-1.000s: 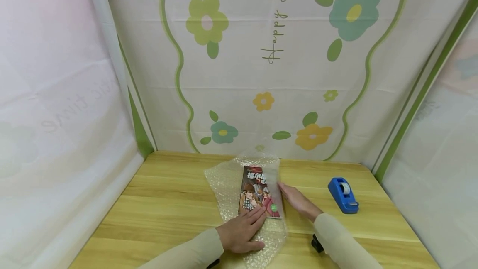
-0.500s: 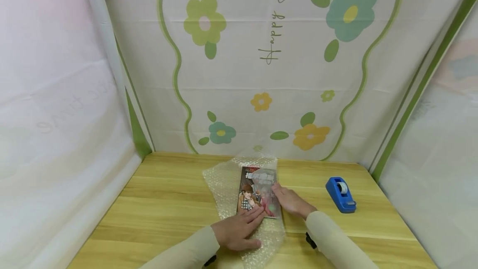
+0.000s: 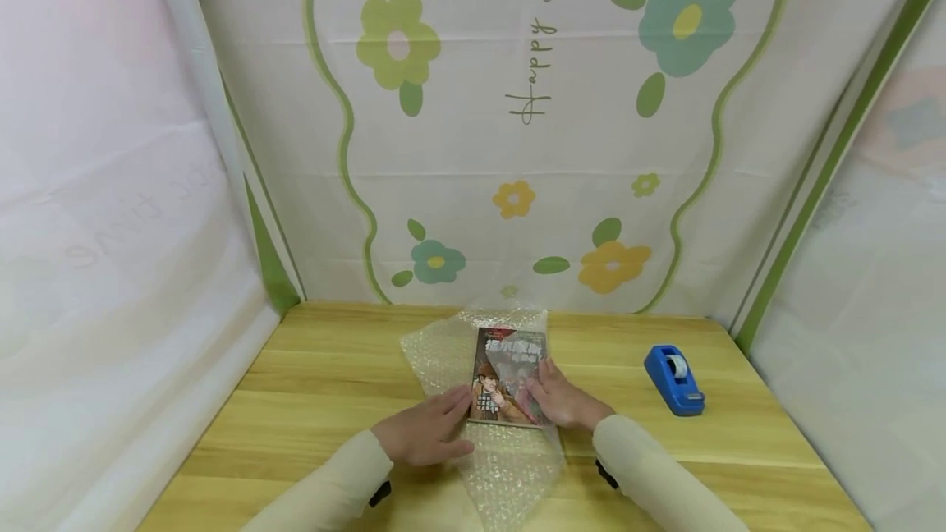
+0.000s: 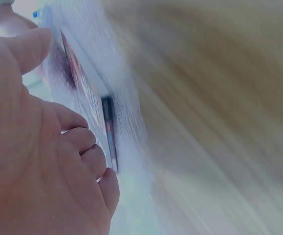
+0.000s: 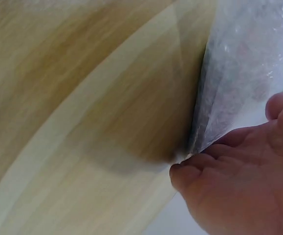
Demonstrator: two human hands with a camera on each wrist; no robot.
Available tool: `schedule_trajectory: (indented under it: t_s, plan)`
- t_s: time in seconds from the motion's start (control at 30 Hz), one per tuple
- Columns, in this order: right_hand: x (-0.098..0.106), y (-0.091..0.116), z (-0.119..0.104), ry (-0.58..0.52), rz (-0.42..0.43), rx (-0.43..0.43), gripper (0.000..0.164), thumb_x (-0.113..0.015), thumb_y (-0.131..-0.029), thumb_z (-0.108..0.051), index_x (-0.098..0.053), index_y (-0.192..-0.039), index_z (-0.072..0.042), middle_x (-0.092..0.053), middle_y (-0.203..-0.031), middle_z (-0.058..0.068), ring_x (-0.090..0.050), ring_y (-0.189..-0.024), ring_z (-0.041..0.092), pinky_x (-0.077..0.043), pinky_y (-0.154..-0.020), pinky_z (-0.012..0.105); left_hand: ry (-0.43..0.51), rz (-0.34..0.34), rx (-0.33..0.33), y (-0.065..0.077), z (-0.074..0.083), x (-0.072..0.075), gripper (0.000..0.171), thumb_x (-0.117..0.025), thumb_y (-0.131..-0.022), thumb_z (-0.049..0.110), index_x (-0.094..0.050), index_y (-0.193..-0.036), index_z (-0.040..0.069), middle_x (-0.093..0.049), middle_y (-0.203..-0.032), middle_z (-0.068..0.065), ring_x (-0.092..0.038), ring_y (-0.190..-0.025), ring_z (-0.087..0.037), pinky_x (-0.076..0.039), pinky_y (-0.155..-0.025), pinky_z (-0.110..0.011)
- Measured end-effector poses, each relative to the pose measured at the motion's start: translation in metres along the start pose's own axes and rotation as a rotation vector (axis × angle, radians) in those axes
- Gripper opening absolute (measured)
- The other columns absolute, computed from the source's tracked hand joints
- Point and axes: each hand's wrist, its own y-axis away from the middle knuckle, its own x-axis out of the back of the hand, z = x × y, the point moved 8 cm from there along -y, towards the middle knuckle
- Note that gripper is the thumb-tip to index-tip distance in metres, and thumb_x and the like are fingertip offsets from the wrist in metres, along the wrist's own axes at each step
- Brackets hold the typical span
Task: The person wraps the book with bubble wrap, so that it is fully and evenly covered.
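Note:
A book (image 3: pixel 491 396) with an illustrated cover lies face up on a sheet of bubble wrap (image 3: pixel 510 466). One flap of the wrap is folded over the right part of the cover, which shows hazily through it. My right hand (image 3: pixel 565 401) rests at the book's right edge, fingers pressing the folded wrap there. In the right wrist view, the fingers (image 5: pixel 200 169) lie along the wrapped edge. My left hand (image 3: pixel 429 429) is at the book's left edge, fingers extended with their tips near or touching it. The left wrist view shows the book's spine or edge (image 4: pixel 110 132) beside those fingers.
A blue tape dispenser (image 3: pixel 675 380) stands on the wooden table (image 3: pixel 325 401) to the right. Printed fabric panels (image 3: pixel 458 121) enclose the table at the back and both sides. Bubble wrap spreads out left of, behind and in front of the book.
The right hand has moved left, bringing the wrap flap over the cover's right part. My left hand has slid left, off the cover to the book's left edge.

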Motion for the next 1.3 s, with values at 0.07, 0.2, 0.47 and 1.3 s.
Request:
schedule_trajectory:
  t_s: [0.07, 0.2, 0.47, 1.3]
  plan:
    - [-0.002, 0.002, -0.002, 0.027, -0.005, -0.011, 0.072, -0.024, -0.117, -0.039, -0.001, -0.165, 0.011, 0.011, -0.174, 0.029, 0.003, -0.163, 0.048, -0.009, -0.132, 0.063, -0.002, 0.015, 0.007, -0.001, -0.003, 0.003, 0.084, -0.048, -0.109, 0.055, -0.019, -0.168, 0.002, -0.014, -0.178, -0.015, -0.02, -0.165, -0.033, -0.025, -0.132, -0.051]
    - [-0.005, 0.003, -0.004, 0.086, 0.002, -0.027, 0.075, -0.026, -0.117, -0.042, -0.002, -0.166, 0.009, 0.01, -0.175, 0.029, 0.002, -0.163, 0.049, -0.011, -0.132, 0.063, -0.016, 0.033, -0.002, -0.006, -0.005, 0.007, 0.083, -0.048, -0.11, 0.052, -0.02, -0.168, 0.0, -0.012, -0.178, -0.017, -0.019, -0.165, -0.034, -0.024, -0.132, -0.053]
    - [-0.012, 0.001, -0.002, 0.192, 0.037, -0.049, 0.088, -0.031, -0.113, -0.054, -0.002, -0.166, 0.01, 0.007, -0.175, 0.03, 0.0, -0.164, 0.047, -0.013, -0.132, 0.064, -0.071, 0.071, -0.059, -0.027, -0.001, 0.012, 0.082, -0.048, -0.11, 0.049, -0.018, -0.168, 0.0, -0.012, -0.178, -0.017, -0.017, -0.165, -0.034, -0.025, -0.132, -0.053]
    - [-0.017, 0.005, -0.007, 0.377, 0.147, -0.062, 0.09, -0.036, -0.111, -0.059, -0.012, -0.166, 0.008, -0.005, -0.176, 0.028, -0.012, -0.164, 0.044, -0.022, -0.133, 0.057, -0.19, 0.055, -0.168, -0.073, -0.009, 0.005, 0.081, -0.052, -0.109, 0.049, -0.022, -0.168, 0.001, -0.019, -0.178, -0.015, -0.022, -0.165, -0.029, -0.029, -0.132, -0.045]
